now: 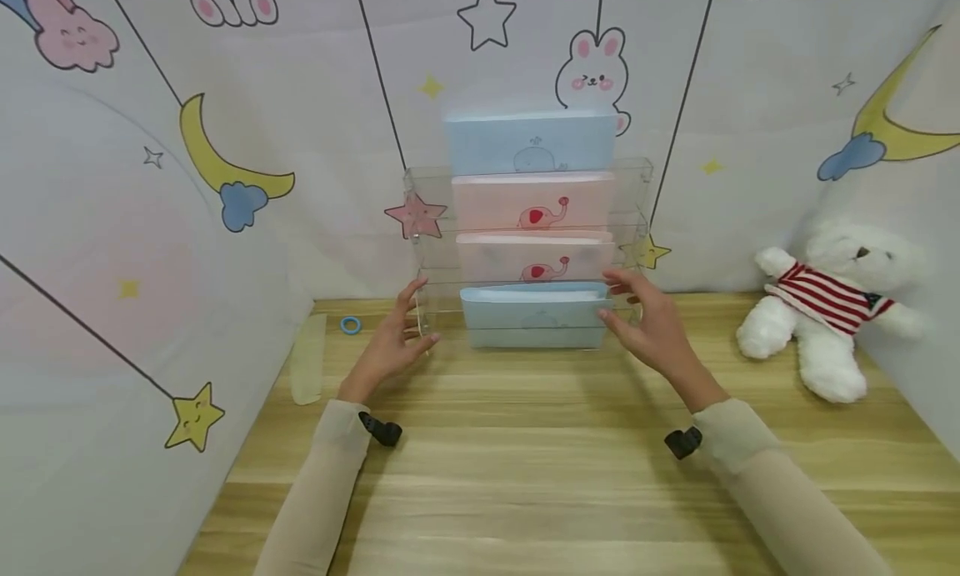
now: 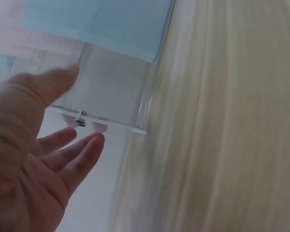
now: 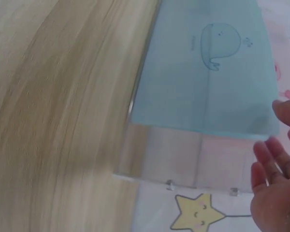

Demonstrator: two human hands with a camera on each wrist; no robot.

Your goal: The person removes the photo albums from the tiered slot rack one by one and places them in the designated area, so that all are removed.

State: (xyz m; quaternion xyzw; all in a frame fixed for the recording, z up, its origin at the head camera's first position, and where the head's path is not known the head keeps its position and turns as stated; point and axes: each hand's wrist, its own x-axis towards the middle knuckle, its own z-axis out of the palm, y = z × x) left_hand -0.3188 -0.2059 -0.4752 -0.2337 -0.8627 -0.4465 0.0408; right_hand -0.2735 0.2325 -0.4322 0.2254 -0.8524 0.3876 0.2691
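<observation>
A clear acrylic rack (image 1: 439,297) stands on the table by the back wall, holding several pocket files in tiers. The front file (image 1: 536,330) is blue with a whale drawing; behind it are two pink elephant files (image 1: 487,259) and a blue whale file (image 1: 487,142) at the top. My left hand (image 1: 393,343) is at the rack's left side, thumb and fingers apart, fingertips close to its side panel (image 2: 113,123). At the front file's right end is my right hand (image 1: 652,326), its fingers loosely bent and the thumb tip right at the file's edge (image 3: 261,130).
A white teddy bear (image 1: 828,309) in a striped shirt sits against the wall on the right. To the left lie a blue ring (image 1: 350,325) and a pale flat strip (image 1: 307,363). A cartoon-printed cloth (image 1: 322,126) hangs behind the wooden table (image 1: 510,476).
</observation>
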